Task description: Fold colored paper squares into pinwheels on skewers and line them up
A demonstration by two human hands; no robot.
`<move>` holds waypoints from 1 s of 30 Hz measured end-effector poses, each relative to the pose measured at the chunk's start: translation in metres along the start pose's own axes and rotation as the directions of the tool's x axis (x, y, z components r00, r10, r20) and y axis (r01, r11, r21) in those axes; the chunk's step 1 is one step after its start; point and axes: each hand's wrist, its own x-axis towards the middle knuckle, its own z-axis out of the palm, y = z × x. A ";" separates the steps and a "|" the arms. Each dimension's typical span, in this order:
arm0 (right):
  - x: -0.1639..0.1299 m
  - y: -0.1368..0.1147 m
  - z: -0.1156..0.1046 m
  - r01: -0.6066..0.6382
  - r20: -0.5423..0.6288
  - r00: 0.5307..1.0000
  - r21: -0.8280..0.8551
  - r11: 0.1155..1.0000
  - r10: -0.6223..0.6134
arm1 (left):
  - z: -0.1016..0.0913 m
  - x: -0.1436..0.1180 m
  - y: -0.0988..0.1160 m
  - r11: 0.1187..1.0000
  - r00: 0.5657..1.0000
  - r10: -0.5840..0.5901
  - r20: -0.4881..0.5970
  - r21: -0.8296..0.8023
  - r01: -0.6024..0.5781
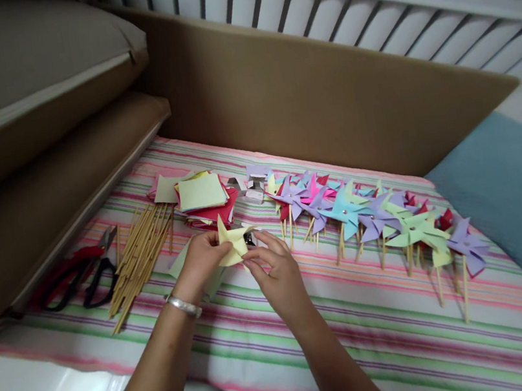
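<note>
a strip of pale tiled floor (49,390) shows at lower left, and the striped cloth (271,331) spreads from there across the frame. at lower centre the left hand (204,256), a silver bracelet (184,305) on its wrist, pinches the left side of a yellow pinwheel (233,242). the right hand (276,271) has its fingertips at the pinwheel's right edge; i cannot tell whether they grip it. a small dark object (248,239) (shiny, mostly hidden) sits between those fingers and the paper. the left hand partly covers a pale green sheet (215,281) lying below. left of centre are a bundle of wooden sticks (141,265) and, just beside it, black-handled scissors (108,238). beyond the hands come a paper stack (202,192) and a little opened box (254,186); a row of colourful pinwheels on sticks (346,209) slants down toward the right. brown cushions (61,140) fill the upper left, a blue surface (502,205) the right, and a brown panel (299,92) runs before white slats (242,2) at the top. the yellow pinwheel faces the camera, one tip toward the frame's top, another rightward, with no clear long axis.
</note>
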 end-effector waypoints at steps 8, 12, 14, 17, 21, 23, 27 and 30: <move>0.002 0.004 0.002 -0.063 -0.028 0.998 0.013 0.998 0.063 | 0.004 -0.005 0.002 0.997 0.987 -0.076 0.144 -0.008 0.078; 0.002 0.007 0.003 -0.043 -0.091 0.995 0.032 0.999 0.046 | 0.005 -0.007 0.002 0.997 0.983 -0.078 0.164 -0.001 0.079; 0.002 0.007 0.003 -0.034 -0.091 0.995 0.026 0.999 0.036 | 0.006 -0.006 -0.001 0.997 0.981 -0.075 0.178 0.002 0.076; 0.003 0.006 0.002 -0.023 -0.068 0.997 0.030 0.999 0.025 | 0.007 -0.005 -0.004 0.997 0.976 -0.071 0.204 -0.017 0.076; 0.004 0.007 0.002 -0.014 -0.063 0.998 0.041 0.999 0.017 | 0.009 -0.006 -0.005 0.995 0.969 -0.079 0.235 -0.047 0.093; 0.004 0.008 0.002 -0.028 -0.066 0.997 0.041 0.999 0.030 | 0.009 -0.007 -0.003 0.991 0.964 -0.090 0.251 -0.069 0.111; 0.004 0.010 0.003 -0.056 -0.069 0.996 0.034 0.998 0.059 | 0.009 -0.009 0.000 0.984 0.958 -0.120 0.261 -0.094 0.149; 0.004 0.011 0.003 -0.070 -0.070 0.995 0.041 0.997 0.073 | 0.008 -0.011 0.003 0.980 0.954 -0.136 0.266 -0.104 0.169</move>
